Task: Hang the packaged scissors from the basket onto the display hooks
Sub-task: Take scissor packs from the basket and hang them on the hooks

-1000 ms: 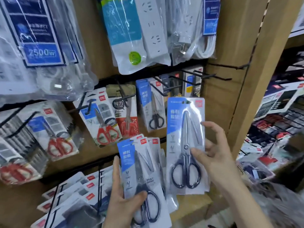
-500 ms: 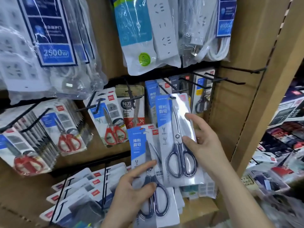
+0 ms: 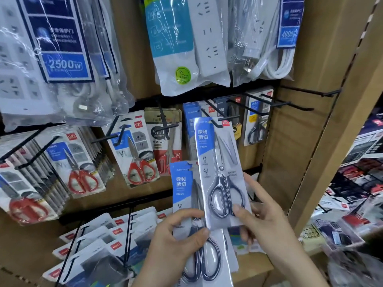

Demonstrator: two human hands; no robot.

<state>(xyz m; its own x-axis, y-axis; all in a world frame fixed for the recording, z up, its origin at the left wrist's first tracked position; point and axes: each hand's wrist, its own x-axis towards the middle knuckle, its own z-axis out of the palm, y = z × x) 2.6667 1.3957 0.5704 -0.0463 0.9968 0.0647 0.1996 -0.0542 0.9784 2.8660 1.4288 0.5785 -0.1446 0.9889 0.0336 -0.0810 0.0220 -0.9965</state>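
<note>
- Left hand (image 3: 176,243), nearest the camera: thumb and fingers curled round a stack of packs (image 3: 185,189) of the same blue-labelled scissors. The scissors in it stood near upright, handle loops down below the knuckles, blades up.
- Right hand (image 3: 267,220), just right of the left-hand fingers: thumb pressed on the front of one packaged scissors (image 3: 219,168) over the handle loops, the other fingers behind the card. It pinched the pack at its lower end.
- That pack rose up and away from the right fingertips, overlapping the stack on its right side. Long axis near upright, top leaning slightly left; blades pointed up, loops down at the thumb.
- Its top edge sat at the tip of a black wire hook (image 3: 214,114). Whether the hang hole was already on the wire, could not tell.
- Beyond the fingers: a brown board back panel (image 3: 290,141) crossed by a black rail (image 3: 149,96) carrying more hooks.
- Left of the fingers: red-handled scissors (image 3: 138,156) in rows on hooks.
- High above the fingers: bagged power strips (image 3: 207,38) hanging.
- Right of the fingers: a pale wooden upright post (image 3: 342,125), with blurred goods (image 3: 356,183) past it.
</note>
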